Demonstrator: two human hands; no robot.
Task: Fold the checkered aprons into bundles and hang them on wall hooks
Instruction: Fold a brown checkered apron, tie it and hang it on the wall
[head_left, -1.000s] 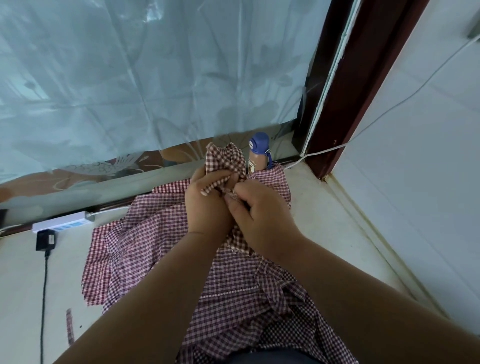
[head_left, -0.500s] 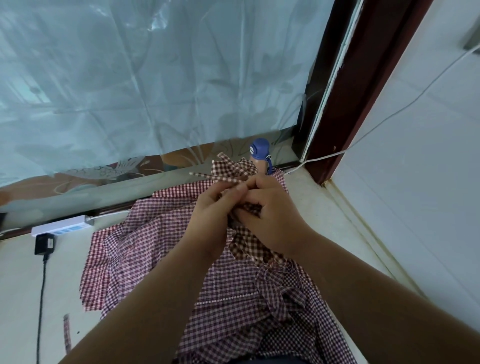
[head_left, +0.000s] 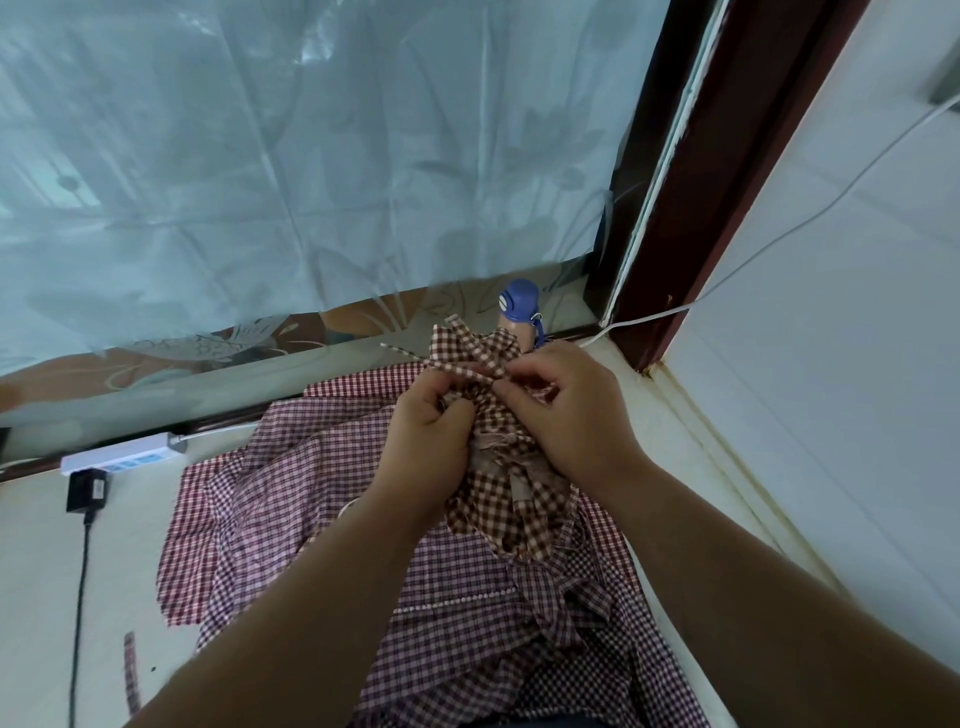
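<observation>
Status: brown-check apron bundle (head_left: 511, 501) held up over ledge (head_left: 36, 571), above red-check apron (head_left: 291, 493) lying loose, unfolded. L hand (head_left: 431, 441) curled round bundle; R hand (head_left: 569, 415) pinches strap (head_left: 441, 365). Judged: tie-off underway; hanging not done; hooks not in view.

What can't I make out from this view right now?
Head view only.
Left hand fingertips: buried in the brown-checked bundle.
Bottle: lower part hidden behind that bundle.
Red-checked apron: near edge cut off by the frame bottom.
Wall hooks: none in frame.
</observation>
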